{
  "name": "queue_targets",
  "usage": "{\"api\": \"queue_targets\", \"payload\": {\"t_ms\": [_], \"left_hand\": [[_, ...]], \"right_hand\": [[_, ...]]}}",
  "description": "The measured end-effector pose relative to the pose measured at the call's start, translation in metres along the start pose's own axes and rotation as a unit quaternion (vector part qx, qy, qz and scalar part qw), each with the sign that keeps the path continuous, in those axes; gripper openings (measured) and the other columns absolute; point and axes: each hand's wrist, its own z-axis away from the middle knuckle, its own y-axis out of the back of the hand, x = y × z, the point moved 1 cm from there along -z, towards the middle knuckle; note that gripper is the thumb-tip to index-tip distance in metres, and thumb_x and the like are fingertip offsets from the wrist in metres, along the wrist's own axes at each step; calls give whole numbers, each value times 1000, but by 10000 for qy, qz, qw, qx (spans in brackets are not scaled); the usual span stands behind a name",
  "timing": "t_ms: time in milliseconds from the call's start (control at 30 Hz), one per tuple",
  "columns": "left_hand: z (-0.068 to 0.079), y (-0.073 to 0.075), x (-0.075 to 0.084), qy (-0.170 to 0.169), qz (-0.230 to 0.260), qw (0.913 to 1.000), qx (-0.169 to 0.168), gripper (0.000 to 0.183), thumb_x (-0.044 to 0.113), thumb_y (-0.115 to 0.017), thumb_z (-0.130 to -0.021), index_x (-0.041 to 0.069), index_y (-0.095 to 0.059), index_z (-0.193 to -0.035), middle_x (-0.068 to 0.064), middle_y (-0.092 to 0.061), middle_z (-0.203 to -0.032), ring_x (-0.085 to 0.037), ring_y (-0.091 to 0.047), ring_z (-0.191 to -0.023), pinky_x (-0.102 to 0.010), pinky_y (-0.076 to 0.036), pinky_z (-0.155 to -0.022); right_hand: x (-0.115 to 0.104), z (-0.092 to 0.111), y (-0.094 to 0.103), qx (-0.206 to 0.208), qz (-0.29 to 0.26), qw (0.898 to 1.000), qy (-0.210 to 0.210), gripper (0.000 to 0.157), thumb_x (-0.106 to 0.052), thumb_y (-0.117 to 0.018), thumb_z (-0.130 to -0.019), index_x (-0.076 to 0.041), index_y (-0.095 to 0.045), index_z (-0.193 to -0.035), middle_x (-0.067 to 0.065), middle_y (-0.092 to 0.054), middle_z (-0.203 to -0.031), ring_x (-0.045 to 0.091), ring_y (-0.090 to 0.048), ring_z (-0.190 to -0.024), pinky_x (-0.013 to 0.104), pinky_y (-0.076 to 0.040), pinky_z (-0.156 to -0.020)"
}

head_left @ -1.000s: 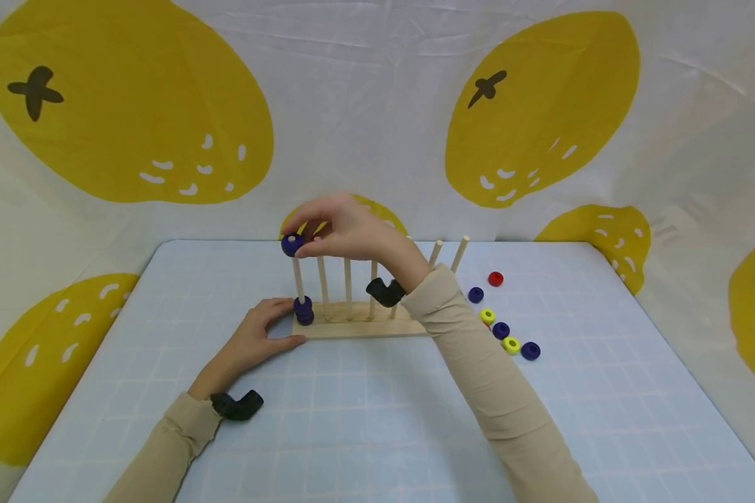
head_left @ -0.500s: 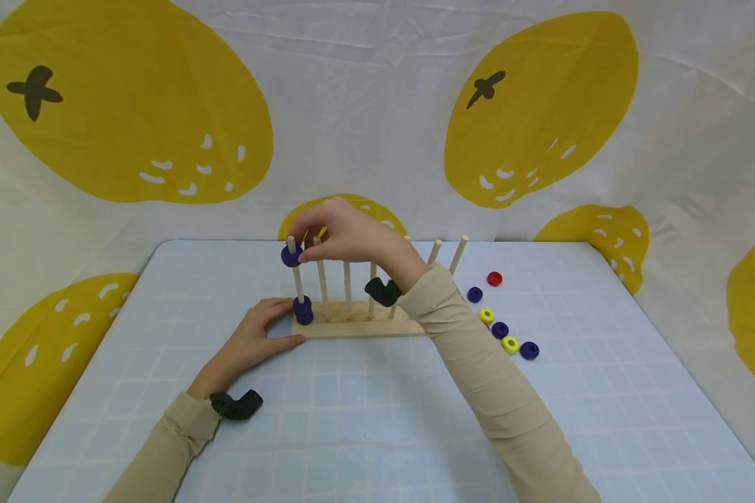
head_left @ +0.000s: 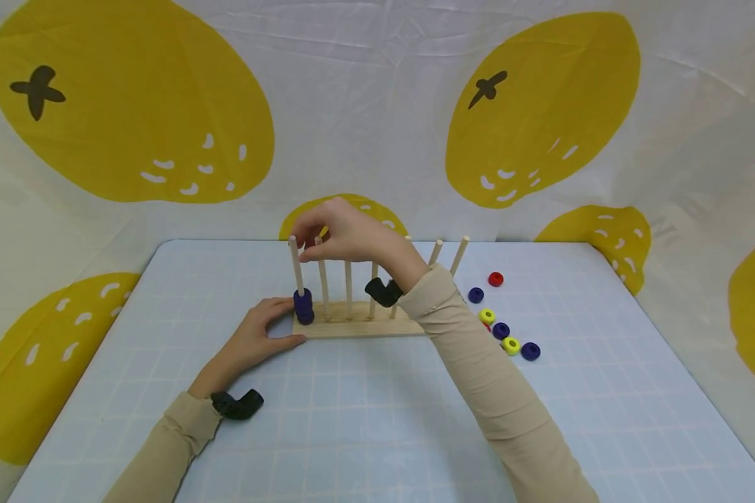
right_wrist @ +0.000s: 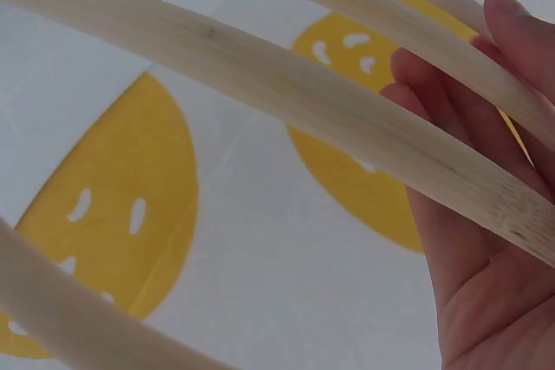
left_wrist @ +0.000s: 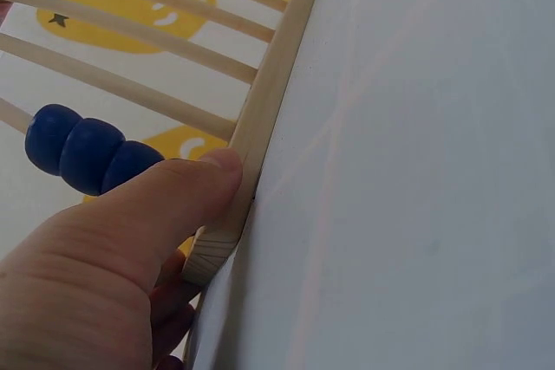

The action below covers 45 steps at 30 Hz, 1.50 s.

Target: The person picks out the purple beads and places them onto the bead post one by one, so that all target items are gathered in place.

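A wooden peg rack (head_left: 365,330) with several upright pegs stands on the table. Three dark blue beads (head_left: 303,307) are stacked at the bottom of its leftmost peg (head_left: 296,265). My left hand (head_left: 245,346) grips the left end of the base. In the left wrist view the thumb of that hand (left_wrist: 173,205) presses the front edge, with the other fingers behind the wood, partly hidden, close to the blue beads (left_wrist: 91,158). My right hand (head_left: 349,230) hovers by the top of the leftmost peg, fingers loosely bent, no bead in them. In the right wrist view wooden pegs (right_wrist: 347,127) cross before it.
Right of the rack lie loose beads: a red bead (head_left: 495,279), a blue bead (head_left: 531,351), a yellow bead (head_left: 512,346) and several others. My right forearm (head_left: 497,391) hides part of the rack. A lemon-print cloth (head_left: 365,105) hangs behind the table (head_left: 352,433).
My right hand let go of a blue bead at the top of the leftmost peg. The bead dropped down the peg onto the two below. My left hand stayed still.
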Motion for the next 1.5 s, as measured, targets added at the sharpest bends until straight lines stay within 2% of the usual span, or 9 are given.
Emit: {"api": "queue_targets", "payload": {"t_ms": [200, 467, 567, 733, 833, 933, 1067, 1267, 1500], "left_hand": [[1, 0, 0, 29, -20, 10000, -8, 63, 18, -87, -77, 3, -62, -133, -12, -60, -133, -33, -50, -125, -55, -37, -104], [0, 1, 2, 117, 27, 9999, -53, 63, 20, -87, -77, 4, -62, -133, -12, -60, -133, -33, -49, -126, -55, -36, -105], [0, 0, 2, 149, 42, 9999, -75, 63, 20, -87, -78, 4, -62, -133, -12, -60, -133, -33, -49, -126, -55, -36, -105], [-1, -2, 1, 66, 49, 10000, -20, 63, 18, -88, -76, 3, -62, -132, -12, -61, -131, -32, -51, -124, -53, -37, -104], [0, -2, 2, 88, 52, 9999, -21, 64, 18, -88, -76, 3, -62, -132, -12, -60, -132, -32, -50, -124, -54, -37, -105], [0, -1, 2, 72, 16, 10000, -10, 64, 19, -88, -76, 4, -62, -132, -12, -61, -132, -32, -50, -124, -54, -37, -105], [0, 0, 2, -20, -31, 10000, 51, 63, 18, -88, -75, 5, -63, -132, -11, -61, -131, -31, -51, -123, -53, -38, -104], [0, 0, 1, -68, -56, 9999, 97, 63, 17, -89, -74, 4, -64, -130, -10, -62, -130, -29, -52, -122, -49, -38, -104], [1, -1, -1, 30, -55, 10000, 29, 64, 18, -88, -75, 3, -63, -131, -12, -61, -130, -30, -51, -123, -51, -37, -104]], "right_hand": [[0, 1, 1, 42, -143, 9999, -48, 17, -7, -73, -90, -4, -73, -107, 2, -70, -96, 11, -63, -87, 21, -53, -80], [4, 3, 1, 265, -312, 9990, 152, 16, -10, -73, -90, -7, -74, -105, -2, -71, -94, 9, -64, -86, 24, -55, -79], [5, 4, 1, 446, -639, 9969, 136, 15, -12, -73, -91, -6, -74, -104, -1, -71, -95, 9, -65, -87, 24, -55, -80], [4, 9, 5, 1167, -1476, 9816, 314, 14, -9, -74, -90, -1, -74, -102, 5, -73, -98, 13, -67, -88, 31, -57, -81], [-1, 14, 10, 1593, -1644, 9714, 629, 16, -7, -74, -90, -1, -73, -104, 5, -73, -99, 14, -68, -89, 35, -57, -81], [-8, 21, 15, 1822, -1624, 9664, 812, 19, -6, -73, -90, -1, -72, -108, 4, -73, -100, 14, -68, -91, 36, -57, -82], [-19, 29, 20, 1918, -1525, 9642, 1014, 21, -5, -73, -89, -1, -72, -110, 4, -73, -103, 14, -67, -92, 34, -57, -83], [-28, 46, 26, 2128, -1206, 9590, 1435, 19, -1, -74, -87, 1, -73, -106, 7, -73, -102, 14, -68, -91, 33, -57, -81], [-29, 76, 32, 2493, -1056, 9484, 1648, 17, 9, -73, -84, 3, -73, -100, 10, -73, -97, 19, -70, -89, 37, -58, -78]]}}
